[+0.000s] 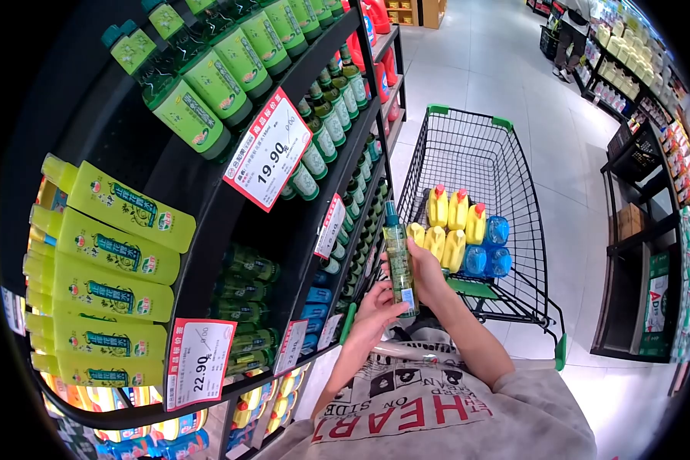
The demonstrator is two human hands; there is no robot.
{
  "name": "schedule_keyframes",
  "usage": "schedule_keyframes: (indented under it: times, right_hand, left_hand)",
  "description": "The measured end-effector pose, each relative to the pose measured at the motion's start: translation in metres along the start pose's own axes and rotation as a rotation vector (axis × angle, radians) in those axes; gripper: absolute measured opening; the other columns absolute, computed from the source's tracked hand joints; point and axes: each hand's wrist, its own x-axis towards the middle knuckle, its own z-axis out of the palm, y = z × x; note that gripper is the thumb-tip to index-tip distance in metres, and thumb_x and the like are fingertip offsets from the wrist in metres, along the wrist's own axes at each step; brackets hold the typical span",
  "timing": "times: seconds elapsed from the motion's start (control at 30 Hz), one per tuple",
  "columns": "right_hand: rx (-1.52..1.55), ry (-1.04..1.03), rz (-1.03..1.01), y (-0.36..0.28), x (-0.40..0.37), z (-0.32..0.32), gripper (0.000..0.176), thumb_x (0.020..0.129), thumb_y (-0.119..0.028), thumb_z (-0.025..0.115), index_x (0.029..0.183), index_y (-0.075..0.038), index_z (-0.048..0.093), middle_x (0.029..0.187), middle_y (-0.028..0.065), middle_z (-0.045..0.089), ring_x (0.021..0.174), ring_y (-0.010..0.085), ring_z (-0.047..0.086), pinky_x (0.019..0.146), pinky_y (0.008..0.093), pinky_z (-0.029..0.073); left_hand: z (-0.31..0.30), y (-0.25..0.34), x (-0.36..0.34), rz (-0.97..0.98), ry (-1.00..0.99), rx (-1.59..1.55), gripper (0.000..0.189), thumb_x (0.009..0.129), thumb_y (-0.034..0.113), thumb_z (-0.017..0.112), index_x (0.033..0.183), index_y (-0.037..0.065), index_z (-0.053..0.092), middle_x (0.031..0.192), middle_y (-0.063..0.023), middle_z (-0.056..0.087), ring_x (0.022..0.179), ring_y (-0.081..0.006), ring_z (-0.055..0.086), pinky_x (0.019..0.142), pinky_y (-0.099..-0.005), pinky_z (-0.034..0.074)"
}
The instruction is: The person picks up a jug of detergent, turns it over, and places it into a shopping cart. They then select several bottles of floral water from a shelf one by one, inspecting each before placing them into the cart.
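Gripping in left hand [374, 313] and right hand [425, 270] a bottle [399, 257] pointing lengthwise outward, cap [391, 211] foremost, near cart [473, 289] of yellow bottles [456, 211] and blue bottles [497, 230].

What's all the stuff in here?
held bottle: one, green, middle
shopping cart: one, black, middle right
yellow bottles: about six, yellow, inside cart
blue bottles: at least three, blue, inside cart
shelves: several, black, both sides
lime bottles: at least five, lime, lower left
green bottles: many, green, left shelves
price tags: at least five, red and white, left shelves
red bottles: several, red, top middle
other person: one, dark trousers, top right
shirt: one, grey, bottom
left hand: one, bare, on held bottle
right hand: one, bare, there too
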Motion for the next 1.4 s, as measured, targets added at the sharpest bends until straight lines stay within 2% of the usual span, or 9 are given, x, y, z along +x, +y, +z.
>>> schedule_keyframes:
  times: [0.13,0.2,0.23,0.33,0.7,0.77,0.9,0.97,1.4]
  right_hand:
    - [0.012,-0.055,-0.006,-0.001,-0.001,0.000,0.044,0.102,-0.038,0.030,0.116,-0.002,0.050,0.100,0.0131,0.063,0.083,0.0205,0.061,0.076,0.0345,0.053]
    - [0.017,-0.054,-0.012,0.000,-0.001,-0.001,0.044,0.102,-0.038,0.030,0.116,-0.002,0.050,0.100,0.0133,0.063,0.084,0.0206,0.061,0.077,0.0345,0.052]
    - [0.019,-0.057,-0.019,0.000,0.000,-0.001,0.044,0.102,-0.038,0.029,0.116,-0.002,0.051,0.100,0.0135,0.063,0.085,0.0208,0.062,0.078,0.0344,0.052]
    - [0.022,-0.069,-0.018,-0.002,-0.002,0.001,0.045,0.102,-0.038,0.028,0.116,-0.002,0.050,0.101,0.0140,0.064,0.087,0.0215,0.062,0.080,0.0347,0.051]
    - [0.011,-0.111,-0.029,0.001,0.000,-0.003,0.045,0.101,-0.039,0.029,0.119,-0.002,0.050,0.101,0.0140,0.064,0.088,0.0216,0.063,0.082,0.0342,0.051]
    - [0.001,-0.108,-0.014,0.002,0.001,-0.005,0.045,0.102,-0.038,0.027,0.124,-0.005,0.047,0.104,0.0147,0.063,0.089,0.0233,0.062,0.083,0.0353,0.051]
    - [-0.003,-0.098,-0.016,0.001,0.001,-0.004,0.045,0.101,-0.038,0.027,0.125,-0.005,0.047,0.104,0.0149,0.063,0.089,0.0235,0.062,0.083,0.0355,0.051]
    - [0.012,-0.093,-0.028,0.000,0.000,-0.001,0.043,0.101,-0.037,0.030,0.118,-0.003,0.049,0.101,0.0140,0.064,0.087,0.0217,0.063,0.082,0.0343,0.051]
    - [0.039,-0.090,-0.050,0.014,0.009,-0.005,0.041,0.100,-0.037,0.035,0.119,-0.003,0.049,0.103,0.0120,0.061,0.090,0.0212,0.059,0.082,0.0352,0.049]
  left_hand:
    - [-0.001,-0.004,0.000,0.033,-0.045,-0.006,0.037,0.085,0.001,0.063,0.119,0.006,0.048,0.105,-0.0055,0.062,0.091,-0.0132,0.064,0.074,-0.0273,0.055]
    - [0.001,0.000,0.000,-0.009,-0.028,-0.133,0.027,0.094,0.013,0.054,0.120,0.005,0.048,0.107,-0.0065,0.063,0.091,-0.0150,0.065,0.075,-0.0302,0.056]
    - [0.000,0.000,0.000,-0.012,-0.028,-0.133,0.027,0.094,0.013,0.054,0.120,0.005,0.048,0.107,-0.0065,0.063,0.091,-0.0150,0.065,0.075,-0.0302,0.056]
    - [0.001,0.000,0.001,0.009,0.001,-0.131,0.030,0.100,0.024,0.041,0.121,0.004,0.049,0.105,-0.0068,0.064,0.090,-0.0165,0.066,0.074,-0.0331,0.057]
    - [-0.001,-0.002,0.001,0.019,-0.006,-0.141,0.029,0.099,0.023,0.043,0.122,0.005,0.050,0.106,-0.0060,0.063,0.090,-0.0159,0.065,0.074,-0.0323,0.056]
    - [-0.001,-0.003,0.002,0.017,-0.003,-0.135,0.029,0.099,0.023,0.043,0.122,0.005,0.050,0.106,-0.0059,0.063,0.090,-0.0158,0.065,0.074,-0.0323,0.056]
    - [-0.005,-0.007,0.004,0.007,0.009,-0.136,0.029,0.099,0.022,0.044,0.122,0.006,0.050,0.105,-0.0058,0.063,0.091,-0.0154,0.065,0.074,-0.0321,0.056]
    - [-0.005,-0.006,0.004,0.007,0.009,-0.141,0.029,0.099,0.022,0.044,0.122,0.006,0.050,0.105,-0.0058,0.063,0.091,-0.0152,0.065,0.074,-0.0320,0.056]
    - [-0.004,-0.003,0.003,-0.005,0.087,-0.136,0.031,0.098,0.022,0.046,0.125,0.007,0.049,0.109,-0.0045,0.061,0.093,-0.0134,0.062,0.075,-0.0327,0.054]
